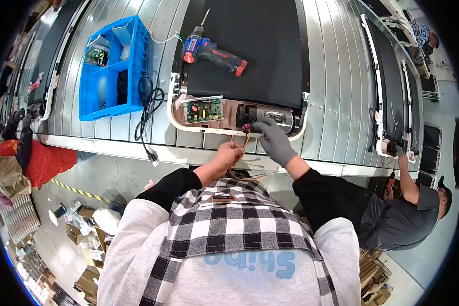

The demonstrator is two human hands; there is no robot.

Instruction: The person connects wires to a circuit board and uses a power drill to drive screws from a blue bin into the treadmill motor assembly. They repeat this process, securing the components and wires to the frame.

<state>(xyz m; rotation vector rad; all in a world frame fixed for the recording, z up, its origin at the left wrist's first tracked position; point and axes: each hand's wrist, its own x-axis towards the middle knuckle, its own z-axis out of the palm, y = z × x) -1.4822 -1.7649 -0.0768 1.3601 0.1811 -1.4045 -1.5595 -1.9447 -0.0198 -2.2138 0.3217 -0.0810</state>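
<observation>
My left hand [229, 154], bare, is closed in a pinch on a bundle of thin coloured wires [247, 141], whose loose ends hang down by my apron. The wires rise to a dark round opening at the left end of a cylindrical motor [283, 119]. My right hand [276, 142], in a grey glove, reaches over the motor with its fingers stretched toward the wires; I see nothing held in it. Left of the motor, a green circuit board [203, 110] lies in the white-edged end of a treadmill base [209, 131]. A cordless drill [209, 51] rests on the black belt.
A blue divided bin [113, 109] with boards and small dark parts stands at left. Beside it lies a coiled black power cord [149, 109]. Another person [405, 211] works at the right, near a second treadmill base [392, 102]. Cartons [86, 285] sit on the floor.
</observation>
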